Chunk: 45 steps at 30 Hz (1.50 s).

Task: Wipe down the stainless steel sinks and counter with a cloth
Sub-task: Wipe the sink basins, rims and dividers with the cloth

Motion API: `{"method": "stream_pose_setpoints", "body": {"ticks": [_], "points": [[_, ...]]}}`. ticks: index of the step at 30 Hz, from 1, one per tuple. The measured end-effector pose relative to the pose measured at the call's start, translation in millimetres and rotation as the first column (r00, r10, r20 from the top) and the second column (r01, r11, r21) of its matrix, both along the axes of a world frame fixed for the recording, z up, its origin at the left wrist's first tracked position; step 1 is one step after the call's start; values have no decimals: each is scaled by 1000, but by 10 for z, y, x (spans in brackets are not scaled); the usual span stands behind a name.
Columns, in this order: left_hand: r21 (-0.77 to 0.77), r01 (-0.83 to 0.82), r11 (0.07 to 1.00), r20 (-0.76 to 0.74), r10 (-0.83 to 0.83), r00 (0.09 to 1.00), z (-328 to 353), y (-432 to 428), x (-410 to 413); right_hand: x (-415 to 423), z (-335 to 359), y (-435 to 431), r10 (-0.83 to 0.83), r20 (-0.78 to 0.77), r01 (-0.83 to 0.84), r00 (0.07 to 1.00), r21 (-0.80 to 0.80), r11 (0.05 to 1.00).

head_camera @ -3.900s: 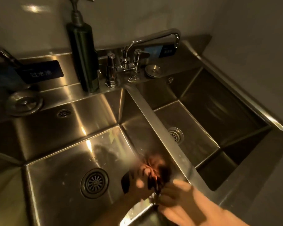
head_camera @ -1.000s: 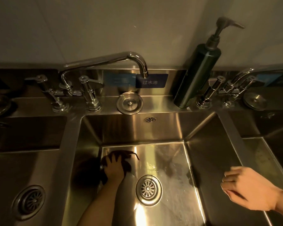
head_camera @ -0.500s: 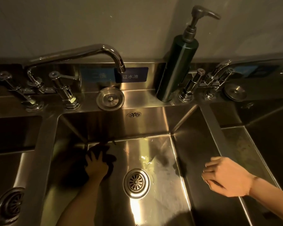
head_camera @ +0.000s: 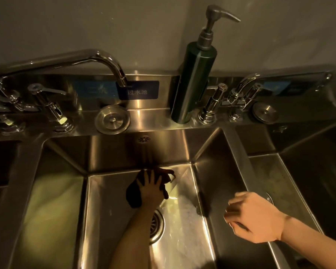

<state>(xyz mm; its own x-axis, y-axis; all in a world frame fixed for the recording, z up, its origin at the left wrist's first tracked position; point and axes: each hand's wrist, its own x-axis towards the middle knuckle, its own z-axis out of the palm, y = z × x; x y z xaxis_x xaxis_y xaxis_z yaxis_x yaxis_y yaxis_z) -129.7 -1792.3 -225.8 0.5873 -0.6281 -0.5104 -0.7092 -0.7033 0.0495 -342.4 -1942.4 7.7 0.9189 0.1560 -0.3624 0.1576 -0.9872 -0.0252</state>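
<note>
Three sinks sit in a row under dim light, and I am working in the middle sink (head_camera: 109, 210). My left hand (head_camera: 150, 188) is down on its floor at the far edge, where the floor meets the back wall. The fingers are spread and straight, pressing a dark cloth (head_camera: 133, 195) flat on the steel. The cloth bunches out left of my palm and past my fingertips. The drain (head_camera: 159, 227) lies just nearer me than the hand, partly behind my forearm. My right hand (head_camera: 254, 218) holds nothing, its fingers loosely curled, at the near end of the divider (head_camera: 239, 152) between the middle basin and the right sink (head_camera: 299, 181). I cannot tell whether it bears on the steel or hovers. The step in hand, as I judge it, is wiping the floor of the middle basin along its back edge. A pale, wet-looking patch shows on the floor right of the drain. The next pass likely calls for drawing the cloth rightward and toward me across that patch with flat, even pressure, then up the side walls. The back ledge (head_camera: 149, 117) carries a soap bottle (head_camera: 192, 82), a round stopper (head_camera: 113, 119) and a faucet (head_camera: 97, 57). Wiping there will mean working around them.
</note>
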Motion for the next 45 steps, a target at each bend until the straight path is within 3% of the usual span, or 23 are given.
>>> {"method": "stream_pose_setpoints", "body": {"ticks": [6, 13, 16, 17, 18, 19, 21, 25, 28, 30, 32, 34, 36, 40, 45], "points": [[-35, 218, 975, -5, -219, 976, 51, -583, -330, -2, 49, 23, 61, 89, -65, 994, 42, 997], [-21, 522, 853, 9, -522, 853, 186, -734, -476, -43, -16, -26, 99, 126, -111, 987, 90, 990], [130, 627, 768, 59, -637, 769, 292, -402, -762, -44, 8, -32, 122, 94, -131, 988, 88, 987], [216, 678, 702, 74, -704, 706, 304, -277, -914, -41, 8, -38, 126, 96, -136, 987, 104, 985], [112, 686, 719, 32, -692, 721, 269, -168, -1049, -39, 1, -47, 131, 100, -142, 986, 117, 983], [24, 720, 693, 149, -715, 683, 266, -74, -1136, -35, -6, -60, 134, 100, -146, 986, 122, 982], [-7, 702, 712, 154, -693, 704, 270, 128, -1278, -27, -24, -69, 142, 117, -157, 983, 122, 980], [-160, 553, 818, -104, -571, 815, 563, 496, -1363, -54, -2, -59, 120, 131, -140, 984, 150, 979], [-131, 456, 880, -231, -474, 850, 1100, 744, -1367, -46, 41, -37, 120, 121, -139, 985, 161, 977], [-86, 467, 880, -152, -475, 867, 1430, 1009, -1421, -6, 74, 1, 135, 37, -136, 990, 22, 990], [-175, 329, 928, -105, -350, 931, 1672, 1407, -1507, 10, 26, 84, 98, -105, -108, 990, -101, 989], [-319, 120, 940, -30, -136, 990, 2031, 1792, -1624, 36, -94, 275, -31, -304, -3, 952, -113, 994], [-403, 14, 915, 51, 8, 999, 2223, 2174, -1820, 106, -298, 551, -75, -435, 68, 897, -32, 997], [-465, -170, 869, 89, 237, 968, 2380, 2703, -2140, 255, -816, 1037, -106, -551, 143, 828, 25, 989], [-458, -329, 826, 38, 388, 921, 2367, 2820, -2236, 371, -1535, 1116, -101, -532, 102, 841, -28, 994]]}}
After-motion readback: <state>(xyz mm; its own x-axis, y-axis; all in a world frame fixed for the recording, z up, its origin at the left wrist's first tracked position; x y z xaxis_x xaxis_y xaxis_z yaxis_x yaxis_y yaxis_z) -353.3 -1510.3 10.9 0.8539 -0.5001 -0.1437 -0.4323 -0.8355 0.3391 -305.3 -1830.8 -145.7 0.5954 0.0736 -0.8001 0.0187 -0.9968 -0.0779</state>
